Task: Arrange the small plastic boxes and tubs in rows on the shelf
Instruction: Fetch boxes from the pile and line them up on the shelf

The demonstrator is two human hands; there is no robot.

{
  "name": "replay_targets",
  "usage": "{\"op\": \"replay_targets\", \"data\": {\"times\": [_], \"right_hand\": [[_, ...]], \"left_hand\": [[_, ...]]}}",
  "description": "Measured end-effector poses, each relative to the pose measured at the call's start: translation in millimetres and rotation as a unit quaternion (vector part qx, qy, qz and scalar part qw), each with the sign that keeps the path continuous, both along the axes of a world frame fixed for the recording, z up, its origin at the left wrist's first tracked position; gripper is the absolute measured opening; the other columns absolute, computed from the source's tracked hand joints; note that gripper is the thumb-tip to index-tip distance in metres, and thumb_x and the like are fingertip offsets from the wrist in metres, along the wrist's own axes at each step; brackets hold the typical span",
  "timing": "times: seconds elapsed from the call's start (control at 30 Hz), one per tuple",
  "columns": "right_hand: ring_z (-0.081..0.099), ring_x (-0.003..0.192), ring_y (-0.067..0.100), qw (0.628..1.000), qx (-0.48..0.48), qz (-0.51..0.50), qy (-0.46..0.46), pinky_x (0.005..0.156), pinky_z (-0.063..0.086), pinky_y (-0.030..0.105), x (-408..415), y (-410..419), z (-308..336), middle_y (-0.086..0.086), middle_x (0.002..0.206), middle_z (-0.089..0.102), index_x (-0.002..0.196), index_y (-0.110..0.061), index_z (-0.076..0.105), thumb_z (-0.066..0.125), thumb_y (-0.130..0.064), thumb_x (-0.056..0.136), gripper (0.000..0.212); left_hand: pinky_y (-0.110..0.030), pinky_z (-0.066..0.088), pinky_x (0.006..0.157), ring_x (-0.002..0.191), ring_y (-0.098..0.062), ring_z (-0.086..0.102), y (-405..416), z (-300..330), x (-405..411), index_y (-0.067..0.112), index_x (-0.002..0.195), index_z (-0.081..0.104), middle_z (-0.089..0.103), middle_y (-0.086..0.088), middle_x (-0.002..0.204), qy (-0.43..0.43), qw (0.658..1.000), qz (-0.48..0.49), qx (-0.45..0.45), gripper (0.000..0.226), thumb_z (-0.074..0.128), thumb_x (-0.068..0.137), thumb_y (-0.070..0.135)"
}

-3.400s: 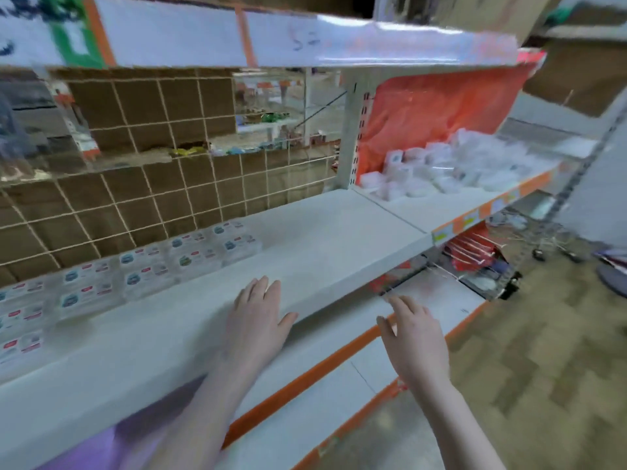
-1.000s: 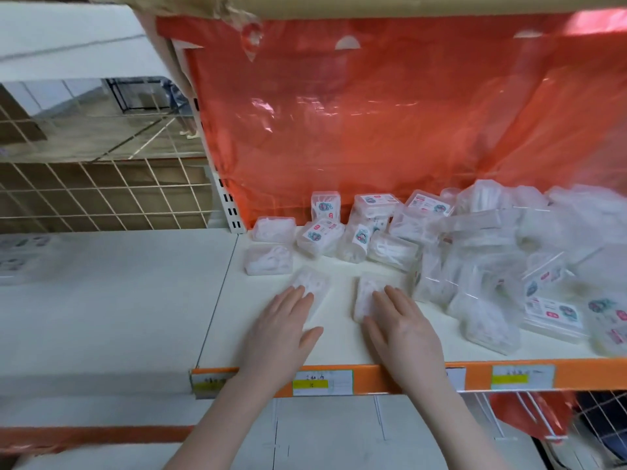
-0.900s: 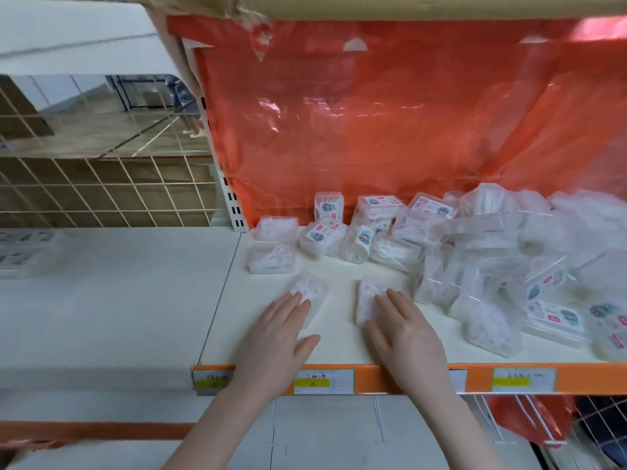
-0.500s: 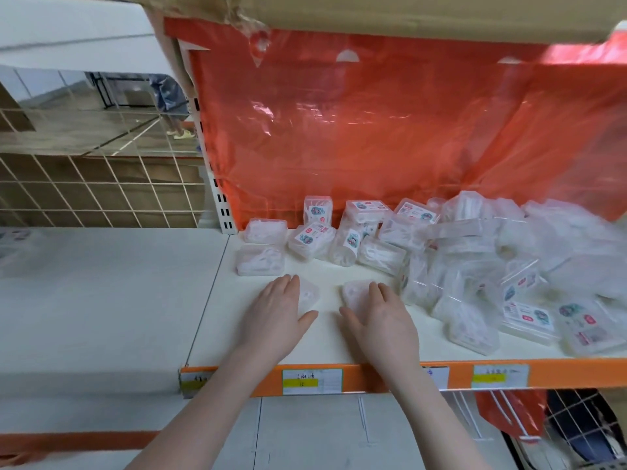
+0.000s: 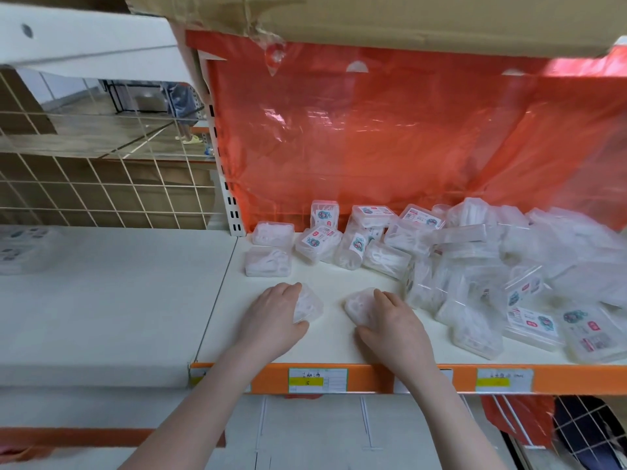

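Small clear plastic boxes lie in a loose heap (image 5: 481,259) on the right part of the white shelf (image 5: 339,347). My left hand (image 5: 274,317) grips one clear box (image 5: 308,305) near the shelf's front, fingers curled over it. A short way to the right, my right hand (image 5: 393,323) grips another clear box (image 5: 356,305) the same way. Both boxes rest on the shelf. Two separate boxes (image 5: 268,261) sit behind my left hand.
An orange plastic sheet (image 5: 390,140) hangs behind the heap. Cardboard (image 5: 339,15) covers the shelf above. An orange price rail (image 5: 339,379) runs along the front edge. Left of the upright, a second white shelf (image 5: 101,293) has a wire grid back and a few boxes (image 5: 20,245).
The view turned from the left shelf to the heap. Both hands slid forward onto two loose boxes and their fingers have curled round them.
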State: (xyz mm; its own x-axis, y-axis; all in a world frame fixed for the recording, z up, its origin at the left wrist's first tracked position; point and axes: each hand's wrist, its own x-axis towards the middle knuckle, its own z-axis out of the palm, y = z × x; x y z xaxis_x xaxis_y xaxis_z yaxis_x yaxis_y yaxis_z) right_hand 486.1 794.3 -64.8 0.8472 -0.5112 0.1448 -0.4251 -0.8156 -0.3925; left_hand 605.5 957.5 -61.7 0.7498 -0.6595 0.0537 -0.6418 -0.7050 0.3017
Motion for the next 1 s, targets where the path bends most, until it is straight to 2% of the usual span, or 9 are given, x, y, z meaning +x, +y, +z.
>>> {"op": "replay_targets", "data": {"times": [0.07, 0.2, 0.33, 0.57, 0.7, 0.83, 0.93, 1.0], "right_hand": [[0.050, 0.104, 0.024, 1.000, -0.007, -0.023, 0.018, 0.072, 0.037, 0.030, 1.5, 1.5, 3.7, 0.002, 0.108, 0.052, 0.103, -0.015, 0.046, 0.060, -0.032, 0.076, 0.035], [0.051, 0.105, 0.024, 0.995, -0.040, -0.060, 0.072, 0.074, 0.039, 0.031, 5.6, 4.6, 12.3, 0.003, 0.109, 0.053, 0.104, -0.015, 0.045, 0.059, -0.048, 0.078, 0.044], [0.050, 0.109, 0.025, 0.993, -0.035, -0.057, 0.100, 0.079, 0.040, 0.030, 6.8, 2.8, 15.2, 0.005, 0.113, 0.052, 0.109, -0.012, 0.049, 0.057, -0.041, 0.082, 0.041], [0.050, 0.106, 0.027, 0.994, -0.054, -0.020, 0.089, 0.078, 0.039, 0.031, 4.3, -2.2, 15.1, 0.007, 0.112, 0.051, 0.107, -0.012, 0.049, 0.057, -0.030, 0.078, 0.035], [0.050, 0.104, 0.029, 0.997, -0.044, 0.005, 0.061, 0.078, 0.039, 0.033, 4.2, -5.8, 14.2, 0.008, 0.108, 0.053, 0.106, -0.011, 0.051, 0.059, -0.026, 0.077, 0.033], [0.050, 0.104, 0.030, 0.998, -0.037, 0.035, 0.035, 0.074, 0.037, 0.033, 3.3, -1.3, 19.2, 0.007, 0.105, 0.053, 0.105, -0.012, 0.051, 0.058, -0.026, 0.079, 0.031], [0.050, 0.104, 0.028, 0.996, -0.042, 0.068, 0.029, 0.072, 0.037, 0.032, 4.1, 10.8, 28.8, 0.007, 0.106, 0.054, 0.110, -0.013, 0.052, 0.054, -0.026, 0.079, 0.034], [0.050, 0.105, 0.027, 0.995, -0.046, 0.090, 0.028, 0.076, 0.038, 0.032, 4.1, 22.1, 34.0, 0.006, 0.109, 0.054, 0.115, -0.014, 0.052, 0.054, -0.026, 0.079, 0.038]], "left_hand": [[-0.026, 0.032, 0.097, 0.125, -0.019, 0.039, -2.0, 2.9, 0.1, 0.015, 0.140, 0.034, 0.043, 0.000, 0.137, 0.000, 1.000, 0.009, 0.015, 0.062, 0.055, 0.086, 0.038], [-0.031, 0.037, 0.094, 0.124, -0.021, 0.042, -9.6, 8.0, -2.3, 0.013, 0.137, 0.036, 0.046, -0.003, 0.133, 0.006, 0.998, 0.041, 0.050, 0.071, 0.059, 0.081, 0.051], [-0.031, 0.040, 0.087, 0.117, -0.022, 0.046, -14.8, 11.8, -4.8, 0.013, 0.130, 0.041, 0.051, -0.003, 0.126, 0.026, 0.995, 0.079, 0.049, 0.066, 0.061, 0.079, 0.050], [-0.029, 0.035, 0.075, 0.110, -0.024, 0.049, -15.0, 17.6, -12.4, 0.013, 0.109, 0.047, 0.052, -0.005, 0.114, 0.050, 0.990, 0.120, 0.050, 0.041, 0.065, 0.076, 0.030], [-0.030, 0.040, 0.083, 0.112, -0.023, 0.049, -0.4, 23.4, -15.9, 0.015, 0.121, 0.047, 0.051, -0.004, 0.118, 0.039, 0.991, 0.123, 0.035, 0.052, 0.067, 0.075, 0.027], [-0.032, 0.040, 0.093, 0.121, -0.020, 0.046, 22.1, 33.0, -19.7, 0.019, 0.138, 0.038, 0.047, -0.002, 0.132, 0.024, 0.993, 0.115, 0.031, 0.071, 0.070, 0.076, 0.030], [-0.029, 0.037, 0.095, 0.125, -0.019, 0.044, 40.0, 39.4, -20.9, 0.021, 0.142, 0.035, 0.044, 0.000, 0.138, 0.008, 0.994, 0.109, 0.024, 0.075, 0.070, 0.076, 0.029], [-0.028, 0.036, 0.097, 0.127, -0.018, 0.042, 52.4, 42.7, -21.0, 0.022, 0.144, 0.032, 0.041, 0.002, 0.142, 0.005, 0.995, 0.102, 0.021, 0.077, 0.068, 0.077, 0.029]]}}
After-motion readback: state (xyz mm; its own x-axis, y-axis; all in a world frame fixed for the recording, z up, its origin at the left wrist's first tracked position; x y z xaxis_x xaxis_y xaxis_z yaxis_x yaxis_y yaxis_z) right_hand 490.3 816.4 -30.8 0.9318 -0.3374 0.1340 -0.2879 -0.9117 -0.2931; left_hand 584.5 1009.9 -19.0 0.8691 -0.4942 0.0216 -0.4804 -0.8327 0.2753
